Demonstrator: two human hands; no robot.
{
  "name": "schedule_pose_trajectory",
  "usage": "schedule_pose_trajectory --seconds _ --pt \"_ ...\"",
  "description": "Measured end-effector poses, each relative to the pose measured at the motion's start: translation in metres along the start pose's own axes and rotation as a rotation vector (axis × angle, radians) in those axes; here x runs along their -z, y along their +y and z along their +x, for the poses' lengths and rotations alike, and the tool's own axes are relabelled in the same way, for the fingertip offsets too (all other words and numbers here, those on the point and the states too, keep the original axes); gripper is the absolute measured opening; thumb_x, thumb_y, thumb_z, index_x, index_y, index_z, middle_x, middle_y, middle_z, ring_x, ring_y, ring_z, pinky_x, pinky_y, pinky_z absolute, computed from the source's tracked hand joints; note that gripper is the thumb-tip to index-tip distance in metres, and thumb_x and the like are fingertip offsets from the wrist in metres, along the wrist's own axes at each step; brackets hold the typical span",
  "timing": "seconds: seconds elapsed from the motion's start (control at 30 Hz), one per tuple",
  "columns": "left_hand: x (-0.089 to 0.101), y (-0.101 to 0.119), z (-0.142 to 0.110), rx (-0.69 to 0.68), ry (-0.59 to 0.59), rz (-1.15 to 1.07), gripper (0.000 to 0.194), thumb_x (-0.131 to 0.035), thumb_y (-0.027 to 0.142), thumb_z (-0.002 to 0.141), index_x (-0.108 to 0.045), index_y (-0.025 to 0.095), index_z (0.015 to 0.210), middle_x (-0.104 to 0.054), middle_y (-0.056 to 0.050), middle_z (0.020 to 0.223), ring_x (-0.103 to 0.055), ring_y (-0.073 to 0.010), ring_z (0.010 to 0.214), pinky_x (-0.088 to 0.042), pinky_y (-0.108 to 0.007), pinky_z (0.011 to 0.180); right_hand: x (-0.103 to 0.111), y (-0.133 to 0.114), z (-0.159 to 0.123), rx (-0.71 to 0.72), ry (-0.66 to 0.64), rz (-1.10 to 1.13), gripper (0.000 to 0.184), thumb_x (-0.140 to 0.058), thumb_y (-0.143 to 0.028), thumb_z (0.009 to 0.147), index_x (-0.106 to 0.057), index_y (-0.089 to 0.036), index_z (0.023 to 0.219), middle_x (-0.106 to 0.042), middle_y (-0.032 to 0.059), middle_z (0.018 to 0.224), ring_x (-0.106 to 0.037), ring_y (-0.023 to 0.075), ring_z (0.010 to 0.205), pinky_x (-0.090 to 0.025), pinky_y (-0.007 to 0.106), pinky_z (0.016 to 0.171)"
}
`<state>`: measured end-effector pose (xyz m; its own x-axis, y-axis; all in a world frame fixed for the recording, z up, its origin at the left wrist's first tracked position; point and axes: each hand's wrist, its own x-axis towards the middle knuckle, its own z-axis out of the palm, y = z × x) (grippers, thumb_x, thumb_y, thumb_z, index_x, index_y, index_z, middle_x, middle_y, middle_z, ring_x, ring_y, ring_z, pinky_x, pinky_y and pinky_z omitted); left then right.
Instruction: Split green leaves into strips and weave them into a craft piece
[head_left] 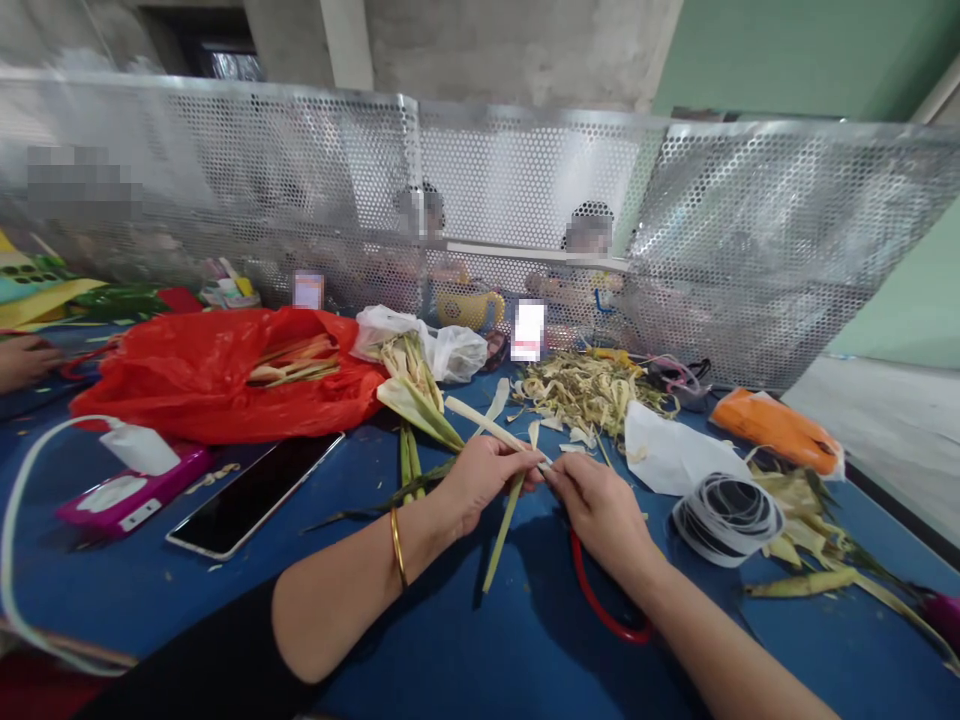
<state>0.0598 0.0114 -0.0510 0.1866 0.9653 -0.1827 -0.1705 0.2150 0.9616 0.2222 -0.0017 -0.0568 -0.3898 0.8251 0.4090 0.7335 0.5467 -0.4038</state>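
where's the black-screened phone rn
In the head view, the black-screened phone lies at left on the blue table, just right of the purple power strip and in front of the red plastic bag.

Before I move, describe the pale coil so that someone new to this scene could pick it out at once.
On the blue table, find the right hand. To its right, at the near edge of the white sheet, lies the coil. Unlike that sheet and the ragged leaves beside it, it is many thin, rounded loops.
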Motion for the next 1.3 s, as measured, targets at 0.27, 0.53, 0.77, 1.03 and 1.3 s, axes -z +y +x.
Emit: schedule_pose_trajectory --seconds 0.27,0.53,0.77,1.03,1.3 --pt "0.001 -0.005 0.002 -0.162 0.034 0.114 0.021 -0.069 0.032 0.073 -0.069 0.013 0.063 -0.065 -0.002 0.062 -0.056 -0.0106 0.059 -0.040 -0.020 0.058 -0.001 -0.003 -0.002 -0.027 0.034 -0.062 0.022 -0.040 -0.027 0.095 -0.057 -0.021 0.082 -0.062 0.0027 0.078 -0.056 0.0159 0.065 -0.035 0.025 0.058" --pt "-0.004 0.001 -0.001 -0.041 -0.110 0.017 0.022 -0.067 0.026 0.074 -0.073 0.014 0.092 -0.073 -0.007 0.079 -0.066 -0.0152 0.072 -0.046 -0.022 0.064 0.006 0.008 0.002 -0.109 0.145 0.149 0.018 -0.046 -0.024 0.092 -0.063 -0.022 0.085 -0.064 0.0027 0.086 -0.060 0.0171 0.078 -0.041 0.026 0.069" --pt "0.010 0.013 0.003 0.149 -0.104 -0.195 0.037 -0.060 0.044 0.081 -0.070 0.012 0.096 -0.073 -0.010 0.080 -0.068 -0.0166 0.062 -0.050 -0.024 0.054 0.019 0.011 0.006 0.045 0.191 0.081 0.021 -0.043 -0.024 0.095 -0.063 -0.021 0.089 -0.062 0.0042 0.085 -0.057 0.0182 0.079 -0.041 0.029 0.070" --pt "0.007 0.001 -0.002 0.038 -0.284 0.082 0.037 -0.074 0.042 0.069 -0.069 0.013 0.092 -0.072 -0.009 0.088 -0.067 -0.0143 0.064 -0.045 -0.020 0.052 0.016 0.008 0.007 0.221 0.106 -0.083 0.014 -0.046 -0.019 0.094 -0.060 -0.020 0.093 -0.067 0.0025 0.081 -0.062 0.0175 0.078 -0.039 0.031 0.077" --pt "0.001 -0.005 -0.002 0.012 -0.052 0.111 0.028 -0.069 0.039 0.073 -0.069 0.011 0.076 -0.058 0.000 0.053 -0.049 -0.0070 0.042 -0.029 -0.017 0.038 0.015 -0.001 0.003 0.152 0.025 -0.058 0.019 -0.048 -0.023 0.093 -0.053 -0.020 0.076 -0.065 0.0002 0.072 -0.058 0.0155 0.069 -0.039 0.029 0.073"
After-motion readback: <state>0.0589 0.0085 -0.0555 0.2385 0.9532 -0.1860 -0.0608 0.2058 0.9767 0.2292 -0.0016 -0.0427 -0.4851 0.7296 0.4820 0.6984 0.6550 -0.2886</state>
